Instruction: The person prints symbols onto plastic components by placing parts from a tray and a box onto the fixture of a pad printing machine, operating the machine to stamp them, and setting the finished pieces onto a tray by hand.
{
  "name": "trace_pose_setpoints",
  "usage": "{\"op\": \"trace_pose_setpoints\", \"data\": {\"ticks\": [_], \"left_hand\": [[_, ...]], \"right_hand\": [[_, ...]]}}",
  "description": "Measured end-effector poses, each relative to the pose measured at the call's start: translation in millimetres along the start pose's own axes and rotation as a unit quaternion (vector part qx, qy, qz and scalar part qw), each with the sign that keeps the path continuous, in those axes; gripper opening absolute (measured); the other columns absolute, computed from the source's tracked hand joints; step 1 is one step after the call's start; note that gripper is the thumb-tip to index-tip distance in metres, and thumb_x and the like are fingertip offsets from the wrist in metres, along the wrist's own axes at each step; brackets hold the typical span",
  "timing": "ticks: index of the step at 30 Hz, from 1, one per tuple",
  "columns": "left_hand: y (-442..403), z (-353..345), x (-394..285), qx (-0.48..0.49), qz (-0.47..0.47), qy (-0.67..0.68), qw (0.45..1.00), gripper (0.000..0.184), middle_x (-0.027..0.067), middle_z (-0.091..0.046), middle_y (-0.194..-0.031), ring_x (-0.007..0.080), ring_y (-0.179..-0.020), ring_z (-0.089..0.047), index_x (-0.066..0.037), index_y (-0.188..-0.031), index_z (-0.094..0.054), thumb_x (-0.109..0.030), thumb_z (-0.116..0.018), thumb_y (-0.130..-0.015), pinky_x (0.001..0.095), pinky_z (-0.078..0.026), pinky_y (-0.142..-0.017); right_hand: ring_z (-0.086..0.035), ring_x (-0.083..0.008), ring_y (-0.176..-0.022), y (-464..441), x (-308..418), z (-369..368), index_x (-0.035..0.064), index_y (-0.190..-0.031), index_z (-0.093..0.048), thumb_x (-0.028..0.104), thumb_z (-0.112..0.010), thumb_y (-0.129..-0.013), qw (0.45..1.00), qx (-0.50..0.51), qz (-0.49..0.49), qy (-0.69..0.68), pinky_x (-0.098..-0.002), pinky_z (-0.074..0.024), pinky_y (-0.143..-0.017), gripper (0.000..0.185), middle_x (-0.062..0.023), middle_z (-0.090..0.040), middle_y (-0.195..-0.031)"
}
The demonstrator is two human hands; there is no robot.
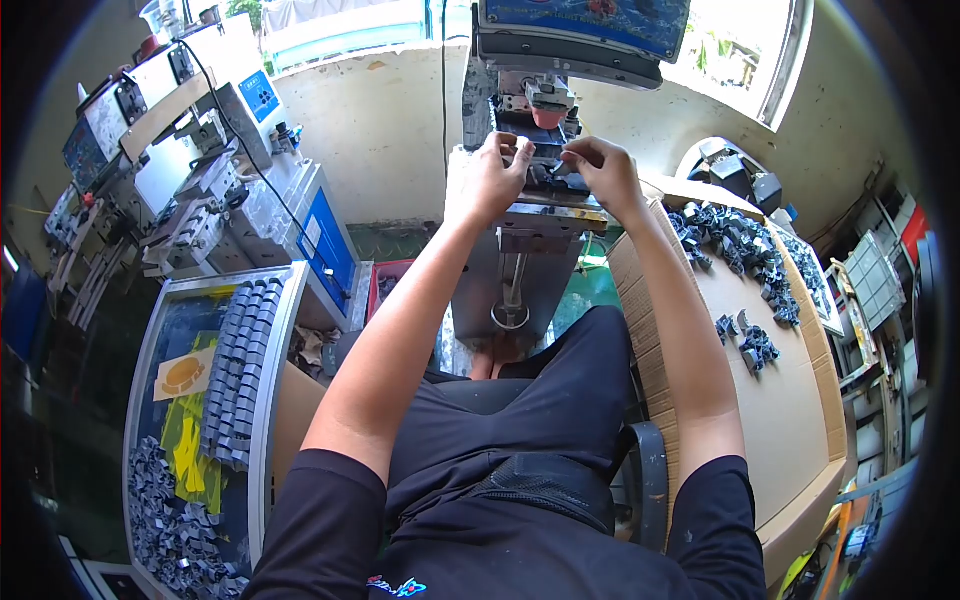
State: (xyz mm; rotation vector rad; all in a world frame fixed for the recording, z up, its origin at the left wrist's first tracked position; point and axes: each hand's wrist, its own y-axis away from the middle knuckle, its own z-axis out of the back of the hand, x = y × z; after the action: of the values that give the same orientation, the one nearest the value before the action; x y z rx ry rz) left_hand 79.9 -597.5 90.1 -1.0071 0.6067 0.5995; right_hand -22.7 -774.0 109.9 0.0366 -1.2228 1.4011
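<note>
Both hands are raised at the work area of a pad printing machine (570,45), beneath its reddish pad (547,117). My left hand (492,178) is at the left of the fixture, with thumb and fingers closed together; what they hold is too small to make out. On the right side, my right hand (608,175) pinches thumb against forefinger near a small dark piece, and I cannot tell exactly what is in the pinch. Small dark parts (548,182) lie on the fixture between and just below the hands.
At the left, a framed tray (285,375) carries rows of grey parts (240,370) and a loose heap (185,530). To the right, a cardboard box (790,440) bears clusters of dark parts (740,240). Another machine (215,190) stands at the back left.
</note>
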Motion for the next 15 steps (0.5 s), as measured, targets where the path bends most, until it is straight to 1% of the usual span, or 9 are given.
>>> {"op": "trace_pose_setpoints", "data": {"ticks": [2,3,6,9,12,15], "left_hand": [[0,0,0,0.001,-0.002,-0.002,1.000,0.048,0.0223,-0.069,-0.105,0.0321,-0.098,-0.067,0.004,-0.116,-0.059,-0.039,-0.062,-0.095,0.0394,-0.052,-0.084],[0,-1,1,0.001,-0.003,-0.003,1.000,0.048,0.0221,-0.069,-0.105,0.0319,-0.098,-0.068,0.004,-0.116,-0.060,-0.039,-0.062,-0.095,0.0394,-0.052,-0.085],[-1,-1,3,-0.003,0.002,0.010,1.000,0.049,0.0220,-0.069,-0.104,0.0314,-0.097,-0.068,0.005,-0.115,-0.060,-0.039,-0.062,-0.094,0.0390,-0.052,-0.085],[-1,-2,2,-0.008,-0.004,0.015,1.000,0.049,0.0217,-0.070,-0.102,0.0312,-0.096,-0.068,0.005,-0.115,-0.061,-0.039,-0.063,-0.094,0.0387,-0.053,-0.084],[1,-2,-2,-0.015,0.020,0.038,0.999,0.049,0.0212,-0.070,-0.101,0.0310,-0.095,-0.068,0.005,-0.113,-0.061,-0.039,-0.063,-0.094,0.0384,-0.053,-0.084],[-1,-4,1,-0.021,0.013,0.025,0.999,0.048,0.0214,-0.070,-0.100,0.0313,-0.096,-0.068,0.005,-0.112,-0.062,-0.040,-0.064,-0.093,0.0389,-0.053,-0.084]], "right_hand": [[-0.071,-0.0146,-0.082,-3,5,-3,0.0035,-0.100,-0.073,0.005,-0.064,-0.090,0.998,0.038,-0.006,0.041,-0.0275,-0.0531,-0.077,0.013,-0.0086,-0.075,-0.089],[-0.071,-0.0152,-0.082,-5,8,-5,0.0068,-0.099,-0.075,0.010,-0.065,-0.090,0.998,0.045,-0.011,0.053,-0.0289,-0.0527,-0.077,0.014,-0.0086,-0.075,-0.087],[-0.071,-0.0183,-0.081,-7,13,-8,0.0068,-0.097,-0.076,0.020,-0.069,-0.089,0.992,0.040,-0.055,0.109,-0.0321,-0.0525,-0.077,0.017,-0.0112,-0.074,-0.085],[-0.068,-0.0194,-0.079,-12,8,-11,0.0089,-0.100,-0.077,0.031,-0.070,-0.089,0.984,0.047,-0.048,0.166,-0.0325,-0.0511,-0.079,0.025,-0.0131,-0.074,-0.091],[-0.068,-0.0200,-0.080,-18,7,-15,0.0070,-0.101,-0.077,0.034,-0.072,-0.087,0.981,0.063,-0.115,0.143,-0.0326,-0.0512,-0.079,0.031,-0.0150,-0.074,-0.093],[-0.068,-0.0185,-0.081,-17,5,-15,0.0024,-0.104,-0.075,0.034,-0.074,-0.086,0.981,0.050,-0.162,0.099,-0.0313,-0.0511,-0.078,0.037,-0.0145,-0.075,-0.094]]}}
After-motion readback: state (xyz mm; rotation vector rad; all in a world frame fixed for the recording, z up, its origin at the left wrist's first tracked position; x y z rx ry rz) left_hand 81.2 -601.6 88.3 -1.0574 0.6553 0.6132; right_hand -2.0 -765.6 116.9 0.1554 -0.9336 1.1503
